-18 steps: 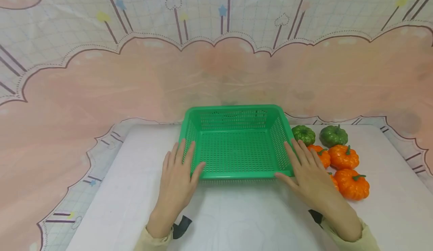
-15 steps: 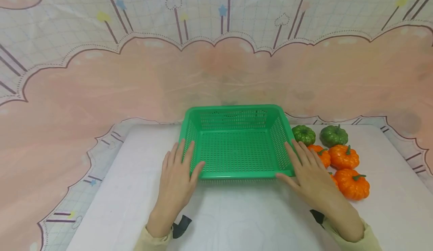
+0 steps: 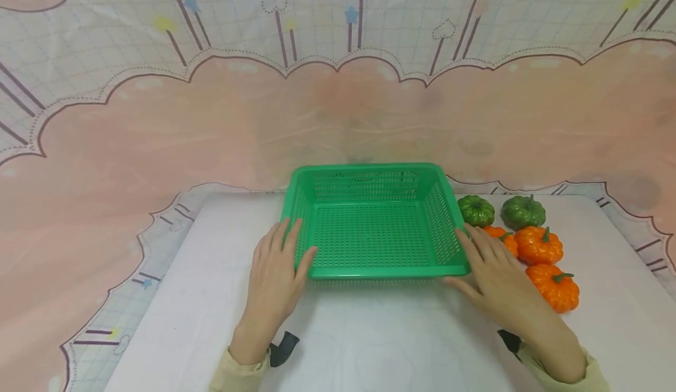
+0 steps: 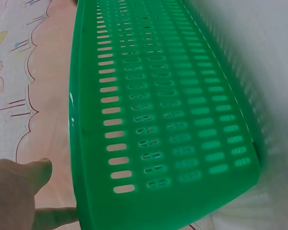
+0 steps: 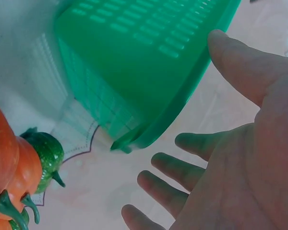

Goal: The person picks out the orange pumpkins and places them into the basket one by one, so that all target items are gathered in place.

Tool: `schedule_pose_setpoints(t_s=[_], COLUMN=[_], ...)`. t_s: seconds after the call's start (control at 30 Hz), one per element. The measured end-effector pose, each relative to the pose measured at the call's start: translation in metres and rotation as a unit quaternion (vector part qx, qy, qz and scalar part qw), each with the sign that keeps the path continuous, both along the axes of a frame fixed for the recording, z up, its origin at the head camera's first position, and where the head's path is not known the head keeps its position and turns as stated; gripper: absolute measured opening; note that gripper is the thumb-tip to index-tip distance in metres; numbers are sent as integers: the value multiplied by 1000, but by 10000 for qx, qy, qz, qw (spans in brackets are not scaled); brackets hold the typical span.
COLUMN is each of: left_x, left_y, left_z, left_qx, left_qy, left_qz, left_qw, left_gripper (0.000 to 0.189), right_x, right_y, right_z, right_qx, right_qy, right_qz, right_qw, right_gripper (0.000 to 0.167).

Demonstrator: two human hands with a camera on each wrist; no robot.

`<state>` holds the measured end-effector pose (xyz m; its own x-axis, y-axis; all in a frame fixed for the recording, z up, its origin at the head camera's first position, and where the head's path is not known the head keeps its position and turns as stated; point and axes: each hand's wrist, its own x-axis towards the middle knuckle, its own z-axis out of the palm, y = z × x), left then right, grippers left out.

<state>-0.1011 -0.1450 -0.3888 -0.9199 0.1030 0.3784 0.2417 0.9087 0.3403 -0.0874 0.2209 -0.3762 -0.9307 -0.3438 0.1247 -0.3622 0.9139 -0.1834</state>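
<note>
Evidently, your left hand and right hand are released, fingers loosely extended near the green plastic basket, set between them on the desk, probably for two-handed reach, beside pumpkins.

Head view: even, diffuse, fairly bright light; soft shadows on table before basket; small glints on pumpkins. Left wrist view: pale glint on rim; table hazy, out of focus; left hand dim. Right wrist view: right hand shaded; basket's left edge blurred.
</note>
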Motion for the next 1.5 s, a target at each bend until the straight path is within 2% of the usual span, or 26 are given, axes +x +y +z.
schedule_pose_setpoints(t_s=[0.17,0.33,0.63,0.87,1.23,1.5], left_x=[-3,-5,-10,-14,-21,-29], left_y=[-2,-5,-10,-14,-21,-26], left_z=[0,-1,-1,1,2,-3], left_qx=[74,116,389,698,1243,1599], left_qy=[4,-40,114,-87,-678,-619], left_qz=[46,90,131,210,234,334], left_qw=[10000,9999,9991,9973,9896,9846], left_gripper=[59,58,55,53,54,47], right_x=[0,1,2,0,0,-1], right_y=[5,10,17,25,35,40], right_z=[-1,-4,-5,-6,-5,-11], right_qx=[-109,-239,-264,-320,-313,-236], right_qy=[1,237,389,379,157,175], right_qz=[29,106,164,206,84,149], right_qw=[9999,9994,9988,9986,9994,9995], right_gripper=[90,89,89,90,86,75])
